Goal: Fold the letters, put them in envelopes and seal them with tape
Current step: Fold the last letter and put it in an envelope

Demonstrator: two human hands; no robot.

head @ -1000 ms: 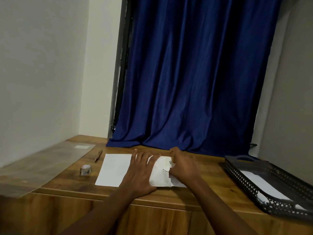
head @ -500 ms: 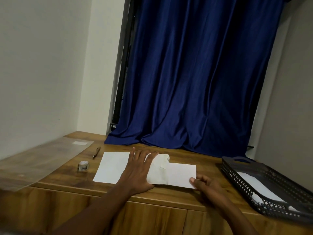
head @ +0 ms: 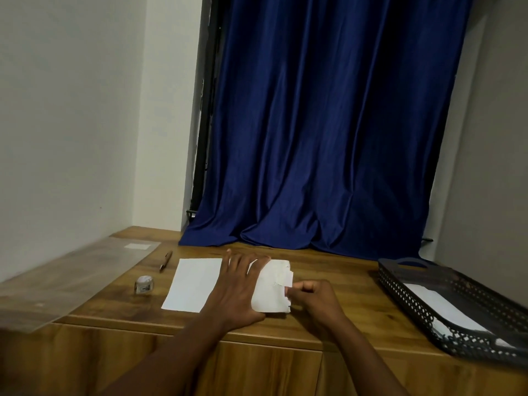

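Note:
A white envelope (head: 271, 290) with a ragged open right end lies on the wooden table (head: 328, 270). My left hand (head: 237, 287) presses flat on its left part and on the white sheet (head: 194, 284) beside it. At the open end, my right hand (head: 311, 298) has its fingers curled and its thumb and forefinger pinch the envelope's edge. No folded letter sticks out of the envelope. A small roll of tape (head: 144, 284) stands to the left of the sheet.
A pen (head: 165, 260) lies behind the tape roll. A clear plastic sheet (head: 71, 275) covers the table's left end. A black perforated tray (head: 423, 284) holding white paper (head: 445, 310) stands at the right. A blue curtain (head: 328, 138) hangs behind.
Half a second ago a white folded letter stuck out to the right of the envelope with my right hand at its far end. My right hand has moved left to the envelope's opening, and the letter is out of sight.

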